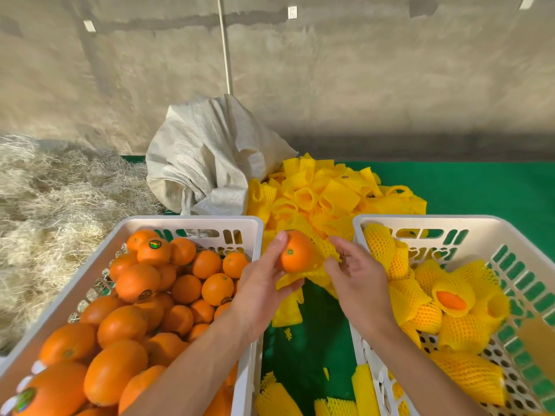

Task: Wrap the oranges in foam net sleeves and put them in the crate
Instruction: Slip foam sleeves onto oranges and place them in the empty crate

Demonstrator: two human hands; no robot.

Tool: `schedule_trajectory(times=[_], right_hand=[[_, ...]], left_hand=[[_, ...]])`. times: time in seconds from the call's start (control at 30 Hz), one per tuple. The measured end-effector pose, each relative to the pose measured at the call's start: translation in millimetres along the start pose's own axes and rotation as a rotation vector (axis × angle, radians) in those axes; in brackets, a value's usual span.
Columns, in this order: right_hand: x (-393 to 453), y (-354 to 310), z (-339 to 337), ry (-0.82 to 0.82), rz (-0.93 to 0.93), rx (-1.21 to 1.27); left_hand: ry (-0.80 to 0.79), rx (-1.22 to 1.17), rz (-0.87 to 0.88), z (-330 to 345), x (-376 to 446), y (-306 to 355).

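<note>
One orange (295, 251) sits between our hands over the gap between the two crates, half-seated in a yellow sleeve (322, 254). Our left hand (264, 283) grips the fruit; our right hand (357, 277) pinches the net's edge. We judge it best to stretch the mouth wide and roll it evenly over, then set it with the wrapped fruit in the right crate (426, 221).
</note>
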State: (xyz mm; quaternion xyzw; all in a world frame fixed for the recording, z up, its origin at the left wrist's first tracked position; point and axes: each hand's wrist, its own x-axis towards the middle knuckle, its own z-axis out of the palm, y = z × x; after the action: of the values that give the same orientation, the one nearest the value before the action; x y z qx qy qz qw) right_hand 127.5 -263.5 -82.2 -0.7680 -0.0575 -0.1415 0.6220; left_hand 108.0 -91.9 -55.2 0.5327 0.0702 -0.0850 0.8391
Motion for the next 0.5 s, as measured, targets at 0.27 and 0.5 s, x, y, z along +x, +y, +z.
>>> schedule_trajectory(times=[0.27, 0.5], right_hand=[[1, -4, 0, 0.080, -0.036, -0.029], [1, -4, -3, 0.098, -0.185, -0.145]], left_hand=[[0.058, 0.410, 0.240, 12, -8, -9], [0.015, 0.646, 0.235, 13, -10, -15]])
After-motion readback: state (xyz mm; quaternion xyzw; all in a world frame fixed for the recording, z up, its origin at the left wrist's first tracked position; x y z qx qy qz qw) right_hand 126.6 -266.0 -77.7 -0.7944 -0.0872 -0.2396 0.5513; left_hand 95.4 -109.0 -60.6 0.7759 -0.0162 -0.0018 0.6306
